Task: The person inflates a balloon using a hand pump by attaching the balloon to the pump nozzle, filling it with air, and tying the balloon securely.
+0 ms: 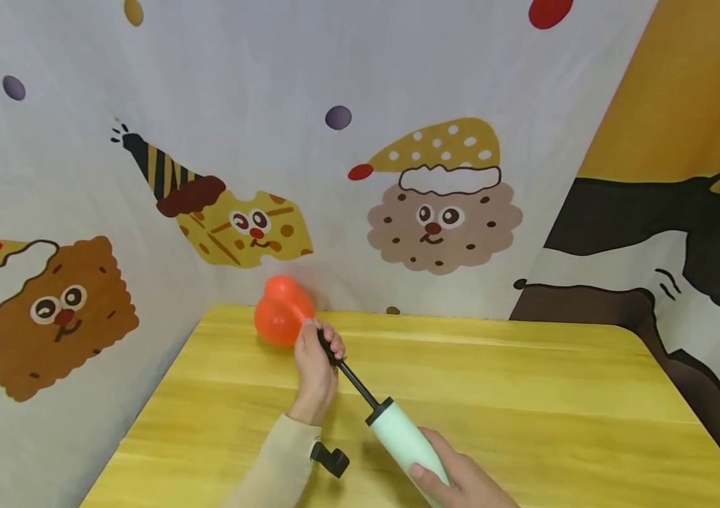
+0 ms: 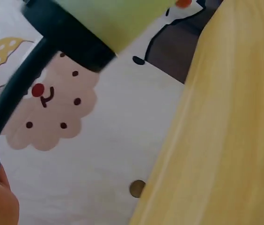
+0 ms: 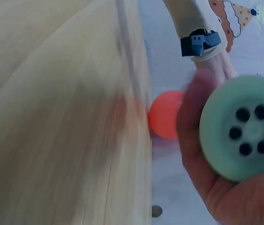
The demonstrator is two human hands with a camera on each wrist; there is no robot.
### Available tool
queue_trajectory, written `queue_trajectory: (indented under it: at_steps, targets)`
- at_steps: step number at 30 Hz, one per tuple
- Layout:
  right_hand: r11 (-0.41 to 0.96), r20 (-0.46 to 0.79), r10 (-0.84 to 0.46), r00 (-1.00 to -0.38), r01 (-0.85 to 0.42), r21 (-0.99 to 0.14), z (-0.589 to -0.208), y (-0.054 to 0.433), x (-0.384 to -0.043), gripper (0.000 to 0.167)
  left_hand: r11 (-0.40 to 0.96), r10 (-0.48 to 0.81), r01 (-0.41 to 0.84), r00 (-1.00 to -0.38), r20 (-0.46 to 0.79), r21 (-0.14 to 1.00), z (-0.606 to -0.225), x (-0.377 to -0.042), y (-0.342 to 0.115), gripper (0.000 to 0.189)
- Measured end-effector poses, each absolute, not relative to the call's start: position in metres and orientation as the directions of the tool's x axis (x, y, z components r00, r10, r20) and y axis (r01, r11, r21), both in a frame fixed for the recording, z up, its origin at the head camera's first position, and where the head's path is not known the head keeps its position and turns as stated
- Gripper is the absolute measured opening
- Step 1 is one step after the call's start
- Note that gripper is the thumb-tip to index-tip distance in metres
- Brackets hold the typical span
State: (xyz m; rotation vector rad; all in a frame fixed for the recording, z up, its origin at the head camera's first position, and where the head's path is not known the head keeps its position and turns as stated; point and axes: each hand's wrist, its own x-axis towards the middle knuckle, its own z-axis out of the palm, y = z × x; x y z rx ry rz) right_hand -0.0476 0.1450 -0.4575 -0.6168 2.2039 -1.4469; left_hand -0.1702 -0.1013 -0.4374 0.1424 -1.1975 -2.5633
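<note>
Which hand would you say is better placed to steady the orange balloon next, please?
Probably the left hand: it grips the black pump handle, right beside the orange balloon. The right hand holds the mint-green pump barrel, farther from the balloon.

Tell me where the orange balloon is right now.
In the head view, the orange balloon is left of centre, right by the left hand, overlapping the far edge of the table and below the printed cheese figure.
</note>
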Motion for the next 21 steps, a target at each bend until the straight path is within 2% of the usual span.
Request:
queue_trajectory:
  at_steps: [3,11,21]
  targets:
    - [0.376,-0.113,-0.580,-0.807,-0.142,-0.916,-0.457,0.138,-0.049,0.051,-0.630,-0.279,0.207,-0.960,0.030,0.748,-0.446,-0.162,-0.093,0.029]
    - [0.269,-0.177,-0.534,-0.827,0.033,-0.963,-0.447,0.120,-0.066,0.055,-0.604,-0.156,0.191,-0.980,0.120,0.774,-0.453,-0.150,-0.070,0.027]
    - [0.220,-0.166,-0.534,-0.829,0.053,-0.974,-0.442,0.113,-0.061,0.056,-0.527,-0.277,0.192,-0.960,0.046,0.828,-0.434,-0.153,-0.075,0.037]
